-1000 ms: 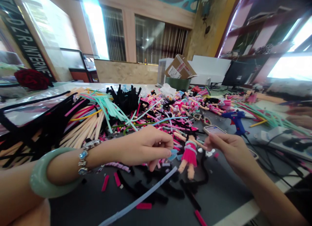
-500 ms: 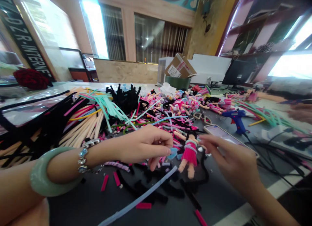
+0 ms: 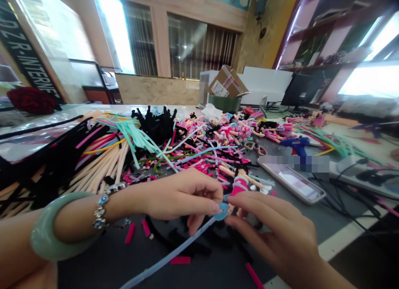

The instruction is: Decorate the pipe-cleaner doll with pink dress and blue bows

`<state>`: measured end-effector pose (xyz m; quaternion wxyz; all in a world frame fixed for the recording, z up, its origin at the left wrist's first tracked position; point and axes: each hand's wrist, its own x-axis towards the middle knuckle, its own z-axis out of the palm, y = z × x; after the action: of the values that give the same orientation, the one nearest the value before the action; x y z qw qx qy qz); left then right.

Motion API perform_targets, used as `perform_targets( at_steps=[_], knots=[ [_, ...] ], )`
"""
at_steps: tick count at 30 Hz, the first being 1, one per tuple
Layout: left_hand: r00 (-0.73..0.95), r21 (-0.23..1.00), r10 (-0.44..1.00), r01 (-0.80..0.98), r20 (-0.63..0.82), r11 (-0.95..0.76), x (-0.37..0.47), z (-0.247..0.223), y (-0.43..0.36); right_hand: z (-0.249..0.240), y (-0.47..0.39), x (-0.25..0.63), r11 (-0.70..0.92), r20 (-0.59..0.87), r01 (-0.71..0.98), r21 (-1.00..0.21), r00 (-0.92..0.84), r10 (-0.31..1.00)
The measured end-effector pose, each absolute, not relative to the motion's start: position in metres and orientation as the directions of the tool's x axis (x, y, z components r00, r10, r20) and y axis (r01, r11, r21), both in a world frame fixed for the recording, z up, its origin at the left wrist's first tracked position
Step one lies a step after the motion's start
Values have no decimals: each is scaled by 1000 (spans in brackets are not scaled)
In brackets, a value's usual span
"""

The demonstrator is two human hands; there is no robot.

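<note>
A pale blue pipe cleaner [image 3: 174, 252] runs up from the lower edge of the view to a small curled end between my hands. My left hand [image 3: 187, 197], wearing a jade bangle and a jewelled bracelet, pinches this curl between thumb and forefinger. From the other side, the thumb and forefinger of my right hand [image 3: 271, 226] close on the curl's right edge. Just behind my right fingers lies a pipe-cleaner doll [image 3: 240, 183] with black hair and a pink dress; its lower part is mostly hidden.
Bundled pipe cleaners [image 3: 102, 164] lie at left, and a heap of pink dolls and cut pieces [image 3: 237, 133] spreads behind. A phone [image 3: 293, 181], scissors [image 3: 255, 147], blue glue gun [image 3: 296, 144] and cables [image 3: 346, 201] are at right. Pink scraps [image 3: 180, 260] dot the dark tabletop.
My right hand has come left and down from beside the doll to the blue curl, now covering much of the doll. The left hand keeps its pinch, slightly lower in view.
</note>
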<state>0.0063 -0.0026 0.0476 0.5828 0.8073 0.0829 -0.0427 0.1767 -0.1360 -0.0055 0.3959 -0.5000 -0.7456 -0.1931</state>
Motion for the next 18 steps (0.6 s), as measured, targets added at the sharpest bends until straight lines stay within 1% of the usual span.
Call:
perform_targets(
  at_steps=[5, 8, 14, 18],
  knots=[
    [980, 936, 73, 197, -184, -292, 6, 47, -5, -5, -135, 174, 480, 787, 868, -129, -204, 582],
    [981, 935, 66, 194, -183, -297, 6, 46, -5, -4, -136, 172, 499, 778, 850, -169, -195, 597],
    [984, 920, 49, 179, -173, -348, 6, 45, -4, -2, -135, 173, 550, 751, 799, -244, -203, 628],
    [983, 911, 49, 184, -179, -368, 5, 44, -4, -2, -135, 173, 572, 741, 778, -260, -219, 634]
  ],
)
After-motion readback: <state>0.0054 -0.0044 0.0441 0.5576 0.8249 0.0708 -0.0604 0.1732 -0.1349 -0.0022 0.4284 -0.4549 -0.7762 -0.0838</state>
